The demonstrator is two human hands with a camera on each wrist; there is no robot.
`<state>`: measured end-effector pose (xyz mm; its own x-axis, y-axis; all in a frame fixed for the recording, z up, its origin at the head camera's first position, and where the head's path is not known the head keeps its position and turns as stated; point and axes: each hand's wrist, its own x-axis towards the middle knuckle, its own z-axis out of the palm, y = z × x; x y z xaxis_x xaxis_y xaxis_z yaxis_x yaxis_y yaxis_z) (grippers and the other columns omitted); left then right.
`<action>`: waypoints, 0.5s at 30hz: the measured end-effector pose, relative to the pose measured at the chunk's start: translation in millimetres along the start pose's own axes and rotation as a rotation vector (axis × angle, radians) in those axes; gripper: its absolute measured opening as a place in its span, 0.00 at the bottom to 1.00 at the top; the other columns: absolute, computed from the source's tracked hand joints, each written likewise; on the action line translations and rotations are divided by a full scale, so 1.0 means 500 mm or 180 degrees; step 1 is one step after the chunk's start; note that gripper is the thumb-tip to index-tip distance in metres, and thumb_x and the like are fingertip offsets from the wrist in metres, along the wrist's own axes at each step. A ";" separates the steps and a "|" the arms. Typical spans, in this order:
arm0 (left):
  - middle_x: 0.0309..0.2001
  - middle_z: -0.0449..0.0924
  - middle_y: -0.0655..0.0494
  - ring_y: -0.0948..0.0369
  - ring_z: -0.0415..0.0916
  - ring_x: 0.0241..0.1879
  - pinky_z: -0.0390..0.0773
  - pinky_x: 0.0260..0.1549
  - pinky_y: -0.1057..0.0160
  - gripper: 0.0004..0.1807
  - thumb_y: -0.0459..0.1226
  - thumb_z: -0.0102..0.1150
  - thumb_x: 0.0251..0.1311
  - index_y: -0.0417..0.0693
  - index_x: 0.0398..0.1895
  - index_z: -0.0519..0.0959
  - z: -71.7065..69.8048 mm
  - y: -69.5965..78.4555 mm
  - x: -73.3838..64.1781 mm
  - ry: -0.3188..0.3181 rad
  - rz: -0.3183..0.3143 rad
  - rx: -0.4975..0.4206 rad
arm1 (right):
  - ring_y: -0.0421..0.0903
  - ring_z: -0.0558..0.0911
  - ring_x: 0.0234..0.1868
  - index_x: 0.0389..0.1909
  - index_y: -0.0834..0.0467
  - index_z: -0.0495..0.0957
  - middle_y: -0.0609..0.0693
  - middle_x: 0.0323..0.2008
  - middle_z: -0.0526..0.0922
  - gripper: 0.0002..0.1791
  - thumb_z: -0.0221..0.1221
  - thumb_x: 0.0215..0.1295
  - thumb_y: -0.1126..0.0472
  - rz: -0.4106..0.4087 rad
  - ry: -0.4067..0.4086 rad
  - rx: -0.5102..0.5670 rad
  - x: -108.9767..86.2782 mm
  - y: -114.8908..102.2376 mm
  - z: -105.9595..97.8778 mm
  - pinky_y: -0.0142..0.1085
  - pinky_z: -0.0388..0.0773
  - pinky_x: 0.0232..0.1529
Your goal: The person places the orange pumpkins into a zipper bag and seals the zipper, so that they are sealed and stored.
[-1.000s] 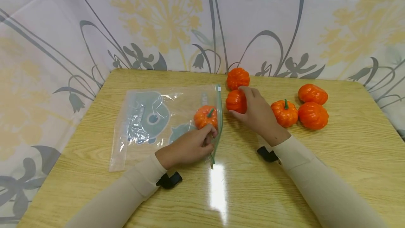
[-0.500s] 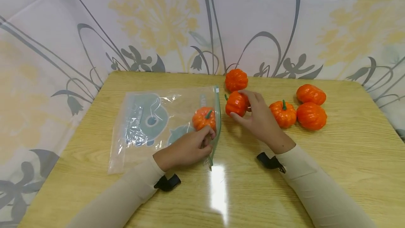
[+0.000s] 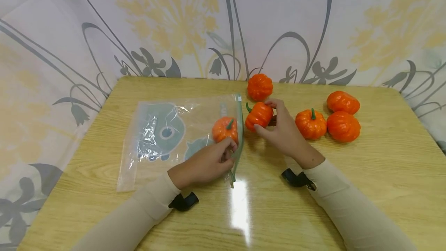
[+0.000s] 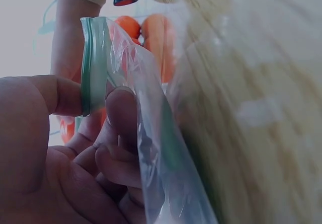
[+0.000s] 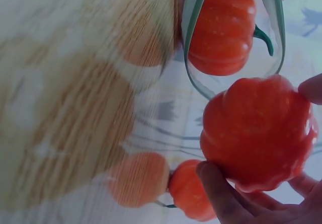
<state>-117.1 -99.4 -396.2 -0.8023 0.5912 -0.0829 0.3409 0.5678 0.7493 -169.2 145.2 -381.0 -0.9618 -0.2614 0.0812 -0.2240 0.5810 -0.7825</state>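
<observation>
My left hand (image 3: 205,165) pinches the near end of the green-edged mouth of a clear zip bag (image 3: 203,109), printed with pale blue animal shapes. In the left wrist view its green zip strip (image 4: 86,65) stands between thumb and fingers. Inside the bag, just behind the mouth, sits an orange toy pumpkin (image 3: 221,129) with a green stem. My right hand (image 3: 289,136) grips another pumpkin (image 3: 259,115), tilted with its stem toward the bag, right beside the opening. The right wrist view shows this pumpkin (image 5: 256,133) in front of the open, looped mouth.
One pumpkin (image 3: 259,87) stands behind the held one, near the table's back edge. Right of my right hand are three more: a stemmed pumpkin (image 3: 311,124), one beside it (image 3: 343,126) and one behind (image 3: 343,102). A patterned cloth (image 3: 195,26) hangs behind the wooden table (image 3: 278,212).
My right hand has turned the pumpkin so that its stem shows on the left, and brought it slightly nearer me. The left hand keeps its hold on the bag's mouth.
</observation>
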 end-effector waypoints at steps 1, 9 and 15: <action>0.32 0.75 0.60 0.65 0.72 0.28 0.74 0.30 0.67 0.14 0.36 0.53 0.64 0.50 0.53 0.71 -0.001 0.001 0.000 0.0004 0.0005 -0.0003 | 0.59 0.77 0.53 0.71 0.59 0.53 0.63 0.69 0.62 0.41 0.65 0.64 0.56 0.0012 -0.0018 0.0039 0.000 0.000 0.000 0.52 0.79 0.55; 0.32 0.75 0.60 0.64 0.71 0.28 0.73 0.30 0.67 0.13 0.36 0.53 0.64 0.50 0.51 0.71 -0.001 0.003 -0.001 0.0073 -0.0028 -0.0007 | 0.59 0.77 0.57 0.73 0.61 0.54 0.61 0.69 0.62 0.43 0.66 0.62 0.59 0.0155 -0.0254 0.0246 0.003 0.007 0.007 0.51 0.78 0.57; 0.29 0.72 0.59 0.64 0.69 0.26 0.70 0.28 0.68 0.13 0.34 0.53 0.62 0.50 0.49 0.70 -0.002 0.005 0.004 0.0221 -0.0041 -0.0006 | 0.59 0.78 0.56 0.69 0.60 0.56 0.59 0.67 0.66 0.44 0.70 0.58 0.58 0.0152 -0.0317 0.0242 0.003 0.009 0.008 0.50 0.80 0.56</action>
<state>-118.5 -97.5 -393.9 -0.8387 0.5426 -0.0468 0.3294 0.5739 0.7498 -171.0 144.3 -386.8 -0.9499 -0.3122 -0.0160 -0.1620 0.5355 -0.8289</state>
